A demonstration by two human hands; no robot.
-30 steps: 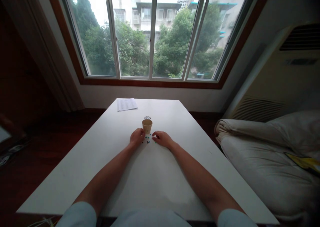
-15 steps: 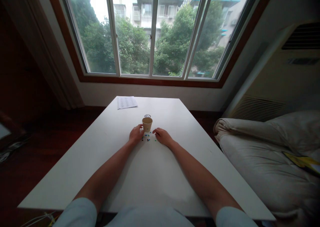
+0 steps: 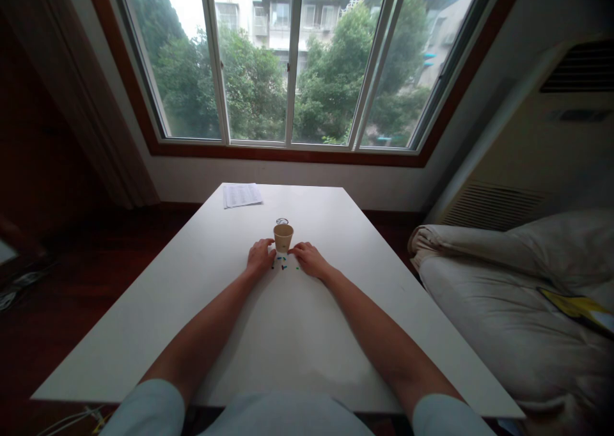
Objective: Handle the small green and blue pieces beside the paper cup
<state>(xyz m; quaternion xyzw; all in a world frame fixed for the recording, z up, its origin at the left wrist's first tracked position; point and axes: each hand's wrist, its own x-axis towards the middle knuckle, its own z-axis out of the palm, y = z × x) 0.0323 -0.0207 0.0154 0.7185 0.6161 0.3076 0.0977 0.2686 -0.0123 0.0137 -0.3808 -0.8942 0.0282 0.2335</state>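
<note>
One paper cup (image 3: 283,240), centre frame: light, crushable, I judge; hold its wall gently. Left hand (image 3: 260,256) spread beside it; right hand (image 3: 309,259) near small bits (image 3: 284,267), pinch I can't tell.

Papers (image 3: 242,195), overlapping, at far left corner of desk (image 3: 288,359). Beyond: wood-framed sliding window (image 3: 290,91); green trees (image 3: 254,87) and pale building (image 3: 279,16) outside. Left: curtain (image 3: 91,116), dark red floor (image 3: 91,276), cables (image 3: 22,284). Right: pale padded seat (image 3: 499,302) bearing a partly yellow item (image 3: 570,305); vented unit (image 3: 527,142) behind.
</note>
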